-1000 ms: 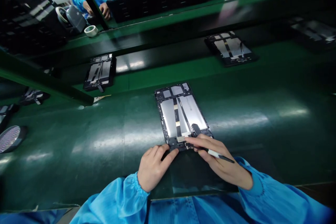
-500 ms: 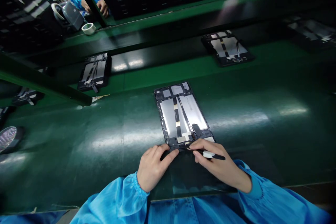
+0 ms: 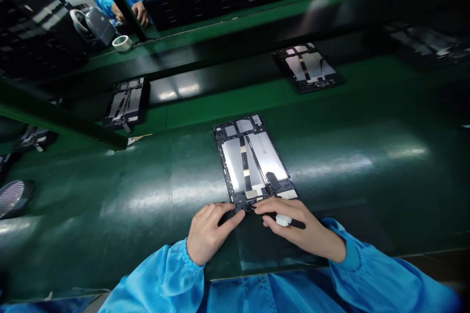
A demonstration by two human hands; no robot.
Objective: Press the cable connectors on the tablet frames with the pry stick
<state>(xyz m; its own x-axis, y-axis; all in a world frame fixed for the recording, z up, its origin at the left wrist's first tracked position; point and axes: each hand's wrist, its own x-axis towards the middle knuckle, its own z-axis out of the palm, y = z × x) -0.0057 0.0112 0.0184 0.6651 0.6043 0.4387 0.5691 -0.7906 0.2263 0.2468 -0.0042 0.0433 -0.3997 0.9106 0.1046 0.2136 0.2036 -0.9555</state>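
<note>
An opened tablet lies back-side up on the green mat, its silver plates and cables showing. My left hand rests at its near-left corner, fingers curled, forefinger touching the bottom edge. My right hand is closed round a black pen-like tool with a white band, its tip at the tablet's bottom edge close to my left forefinger. Blue sleeves cover both arms.
Two more opened tablets lie on the dark belt behind, one on the left and one on the right. A tape roll sits on the far shelf near another person's hands. A round metal disc lies far left.
My right hand drew the tool back and left toward the tablet's bottom edge. The tablets on the belt behind have drifted left. My left hand has barely moved.
</note>
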